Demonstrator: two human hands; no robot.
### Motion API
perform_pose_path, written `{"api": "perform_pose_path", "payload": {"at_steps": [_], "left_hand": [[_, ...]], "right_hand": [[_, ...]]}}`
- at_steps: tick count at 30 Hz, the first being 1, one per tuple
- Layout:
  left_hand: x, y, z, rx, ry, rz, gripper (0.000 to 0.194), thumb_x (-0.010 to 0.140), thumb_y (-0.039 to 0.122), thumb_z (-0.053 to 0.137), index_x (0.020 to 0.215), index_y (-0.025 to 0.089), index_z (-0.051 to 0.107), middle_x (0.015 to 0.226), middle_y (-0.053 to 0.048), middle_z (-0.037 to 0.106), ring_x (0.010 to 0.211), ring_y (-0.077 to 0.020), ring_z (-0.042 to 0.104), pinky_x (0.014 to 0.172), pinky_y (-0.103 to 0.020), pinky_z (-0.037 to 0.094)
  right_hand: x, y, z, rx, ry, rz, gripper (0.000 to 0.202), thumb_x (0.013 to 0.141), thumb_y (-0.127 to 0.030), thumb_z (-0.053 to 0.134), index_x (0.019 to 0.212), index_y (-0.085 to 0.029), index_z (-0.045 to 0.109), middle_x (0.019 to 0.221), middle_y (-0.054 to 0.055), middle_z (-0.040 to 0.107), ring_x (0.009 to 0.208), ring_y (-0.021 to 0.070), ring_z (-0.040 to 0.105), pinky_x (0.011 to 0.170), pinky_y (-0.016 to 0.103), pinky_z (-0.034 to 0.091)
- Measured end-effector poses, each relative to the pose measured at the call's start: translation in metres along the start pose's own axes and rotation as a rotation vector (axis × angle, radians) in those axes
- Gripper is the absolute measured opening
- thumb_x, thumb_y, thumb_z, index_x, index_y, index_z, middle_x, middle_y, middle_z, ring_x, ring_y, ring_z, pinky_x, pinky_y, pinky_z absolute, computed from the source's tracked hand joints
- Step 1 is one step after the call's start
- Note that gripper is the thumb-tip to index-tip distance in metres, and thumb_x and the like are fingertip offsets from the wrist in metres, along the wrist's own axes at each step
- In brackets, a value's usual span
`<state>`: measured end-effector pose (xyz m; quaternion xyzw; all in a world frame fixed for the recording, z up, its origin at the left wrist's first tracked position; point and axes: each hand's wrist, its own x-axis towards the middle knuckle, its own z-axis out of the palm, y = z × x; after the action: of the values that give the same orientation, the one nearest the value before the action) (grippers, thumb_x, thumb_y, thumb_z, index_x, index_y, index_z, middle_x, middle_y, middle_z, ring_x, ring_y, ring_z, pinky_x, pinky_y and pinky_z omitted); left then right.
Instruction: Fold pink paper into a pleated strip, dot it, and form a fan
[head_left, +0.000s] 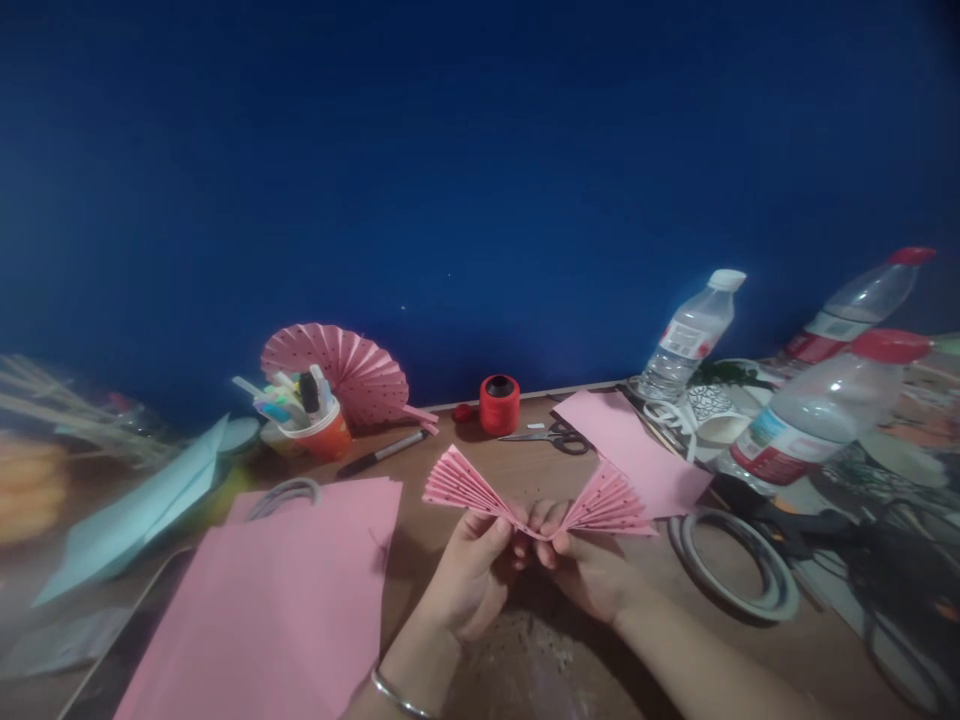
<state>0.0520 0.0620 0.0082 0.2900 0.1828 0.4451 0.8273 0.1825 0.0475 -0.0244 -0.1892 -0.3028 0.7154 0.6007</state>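
A pleated pink paper fan (466, 482) with small dark dots is held above the table, narrow in the middle and spread out on both sides like a bow. My left hand (480, 560) pinches it left of its middle, thumb on top. Close beside it, my right hand (589, 570) pinches the paper just right of the middle. The fingertips of both hands nearly meet, and they partly hide the centre of the fold. A silver bangle (397, 695) circles my left wrist.
Pink sheets (277, 590) lie at left, another pink sheet (630, 450) at right. Behind stand a finished round fan (352, 370), a pen cup (322, 435), a red thread spool (499, 408) and scissors (566, 438). Tape rolls (739, 565) and plastic bottles (690, 335) occupy the right.
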Motion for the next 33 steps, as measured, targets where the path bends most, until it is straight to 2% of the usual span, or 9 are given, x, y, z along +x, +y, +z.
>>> {"api": "perform_pose_path", "payload": {"at_steps": [5,9,14,22,27,33], "left_hand": [[0.0,0.003,0.001,-0.021,-0.038,-0.015,0.014,0.078,0.029,0.057,0.075,0.014,0.057,0.056,0.002,0.048,0.052,-0.0082,0.047,0.055,-0.021,0.035],[0.001,0.002,-0.001,-0.011,0.022,-0.067,0.016,0.078,0.029,0.057,0.073,0.014,0.057,0.048,0.003,0.043,0.051,-0.0094,0.046,0.054,-0.021,0.034],[0.002,0.0,-0.004,-0.042,0.126,-0.104,0.014,0.077,0.026,0.059,0.071,0.013,0.056,0.052,0.004,0.045,0.045,-0.0043,0.037,0.051,-0.018,0.031],[0.003,0.004,0.005,0.026,0.124,-0.134,0.023,0.067,0.031,0.068,0.066,0.012,0.055,0.055,0.002,0.049,0.05,-0.0066,0.044,0.05,-0.018,0.03],[0.002,0.004,0.008,0.038,0.087,-0.086,0.021,0.072,0.03,0.064,0.065,0.013,0.054,0.06,0.0,0.051,0.061,-0.0123,0.052,0.058,-0.022,0.036],[0.004,0.003,0.009,0.061,0.087,-0.076,0.017,0.074,0.027,0.062,0.068,0.013,0.053,0.059,0.001,0.049,0.06,-0.0114,0.052,0.06,-0.023,0.039]], "right_hand": [[0.001,0.002,-0.003,-0.043,0.006,0.026,0.012,0.061,-0.026,0.073,0.066,-0.019,0.065,0.07,-0.001,0.057,0.059,0.0093,0.048,0.053,0.021,0.037],[-0.001,0.007,-0.006,-0.083,0.029,0.014,0.014,0.062,-0.029,0.072,0.068,-0.019,0.066,0.071,0.0,0.057,0.056,0.01,0.046,0.052,0.023,0.036],[-0.002,0.007,-0.007,-0.119,0.061,0.006,0.016,0.066,-0.033,0.069,0.071,-0.018,0.065,0.074,0.001,0.056,0.063,0.0121,0.048,0.06,0.025,0.038],[-0.004,0.001,0.002,-0.098,0.078,0.109,0.021,0.064,-0.037,0.07,0.074,-0.018,0.065,0.073,0.003,0.059,0.068,0.0148,0.051,0.061,0.027,0.038],[-0.002,-0.004,0.002,-0.078,0.072,0.101,0.022,0.062,-0.034,0.072,0.077,-0.019,0.065,0.074,0.003,0.06,0.071,0.0148,0.052,0.058,0.025,0.037],[0.001,-0.001,0.002,-0.08,0.158,0.091,0.022,0.062,-0.032,0.072,0.077,-0.018,0.067,0.067,0.002,0.061,0.064,0.0138,0.051,0.058,0.025,0.037]]}}
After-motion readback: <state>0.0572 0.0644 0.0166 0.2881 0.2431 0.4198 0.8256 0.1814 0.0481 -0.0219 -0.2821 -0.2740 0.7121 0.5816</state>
